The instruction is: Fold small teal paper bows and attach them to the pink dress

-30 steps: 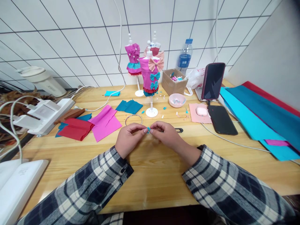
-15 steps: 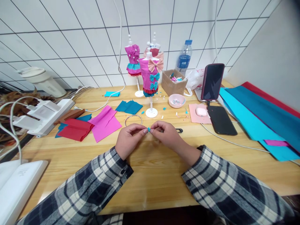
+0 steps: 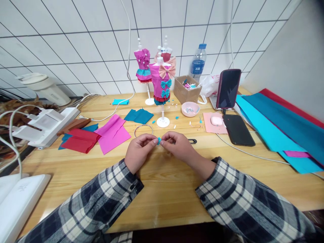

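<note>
Between both sets of fingertips is a small blue piece of crepe paper (image 3: 159,140), mostly covered by the fingers. My left hand (image 3: 142,146) pinches its left side, and my right hand (image 3: 178,145) pinches the right side. Just beyond them stands a small dress form (image 3: 161,79) in a pink top with a peach bow and two blue bows. A silver ring (image 3: 143,130) lies close behind my left hand. Partly hidden by my right hand is a black tool (image 3: 193,141), probably small snips.
Behind stand a pink-dressed form (image 3: 143,65), a cardboard box (image 3: 186,89), a pink bowl (image 3: 190,109) and a water bottle (image 3: 198,64). Pink (image 3: 113,133) and red (image 3: 81,140) sheets lie left, beside a power strip (image 3: 48,130). Phones (image 3: 239,130) and blue sheets (image 3: 286,118) occupy the right.
The blue piece has shifted slightly between the fingertips and a bit more of it shows. Both hands keep their pinch in nearly the same place.
</note>
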`<state>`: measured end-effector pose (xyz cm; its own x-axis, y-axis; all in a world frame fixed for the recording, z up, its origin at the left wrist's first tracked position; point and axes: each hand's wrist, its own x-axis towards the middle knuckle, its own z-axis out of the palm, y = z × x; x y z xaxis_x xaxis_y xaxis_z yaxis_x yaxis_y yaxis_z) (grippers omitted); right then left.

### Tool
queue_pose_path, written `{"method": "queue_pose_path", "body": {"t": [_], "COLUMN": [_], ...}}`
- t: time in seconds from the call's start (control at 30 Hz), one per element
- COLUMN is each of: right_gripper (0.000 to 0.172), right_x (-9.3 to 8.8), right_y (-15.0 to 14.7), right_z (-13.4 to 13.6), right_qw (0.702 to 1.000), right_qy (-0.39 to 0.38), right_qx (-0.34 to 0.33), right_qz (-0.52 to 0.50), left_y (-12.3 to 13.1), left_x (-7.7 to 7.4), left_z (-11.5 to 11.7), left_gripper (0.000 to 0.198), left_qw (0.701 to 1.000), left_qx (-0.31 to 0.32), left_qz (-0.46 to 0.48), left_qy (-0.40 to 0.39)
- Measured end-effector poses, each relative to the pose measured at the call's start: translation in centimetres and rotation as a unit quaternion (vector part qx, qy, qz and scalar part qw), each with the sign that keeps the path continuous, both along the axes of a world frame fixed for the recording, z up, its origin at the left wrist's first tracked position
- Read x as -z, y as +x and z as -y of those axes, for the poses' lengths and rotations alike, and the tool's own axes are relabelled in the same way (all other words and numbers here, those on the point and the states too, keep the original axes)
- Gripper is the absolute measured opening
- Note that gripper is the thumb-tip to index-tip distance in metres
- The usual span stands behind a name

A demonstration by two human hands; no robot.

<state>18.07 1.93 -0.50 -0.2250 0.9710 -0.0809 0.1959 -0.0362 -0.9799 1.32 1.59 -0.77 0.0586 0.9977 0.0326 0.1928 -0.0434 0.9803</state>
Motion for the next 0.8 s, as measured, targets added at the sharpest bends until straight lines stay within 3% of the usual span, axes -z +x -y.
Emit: {"method": "queue_pose_path", "body": {"t": [0.13, 0.27, 0.43, 0.57, 0.7, 0.8], "right_gripper": [0.015, 0.013, 0.014, 0.018, 0.017, 0.014], "right_x": [-0.1, 0.2, 0.4, 0.6, 0.6, 0.4], "right_y": [0.2, 0.4, 0.3, -0.1, -0.3, -0.2], "right_z": [-0.2, -0.4, -0.5, -0.2, 0.0, 0.1], "right_qw": [1.0, 0.999, 0.998, 0.996, 0.997, 0.998], "right_qy": [0.008, 0.037, 0.041, 0.052, 0.052, 0.041], "right_qx": [0.011, 0.011, 0.044, 0.068, 0.061, 0.046], "right_qz": [-0.022, 0.039, 0.0, -0.027, -0.019, -0.007], "left_y": [0.0, -0.2, -0.4, 0.2, 0.7, 0.6], "left_x": [0.0, 0.1, 0.1, 0.4, 0.7, 0.4], "left_z": [-0.1, -0.1, -0.1, 0.2, 0.5, 0.4], "left_gripper": [0.023, 0.022, 0.039, 0.034, 0.028, 0.026], "left_qw": [0.999, 0.996, 0.996, 0.979, 0.97, 0.983], "left_qx": [0.044, 0.075, 0.057, 0.107, 0.072, 0.061], "left_qz": [-0.02, -0.039, 0.063, 0.133, 0.18, 0.118], "left_qy": [-0.007, -0.002, -0.025, -0.113, -0.146, -0.123]}}
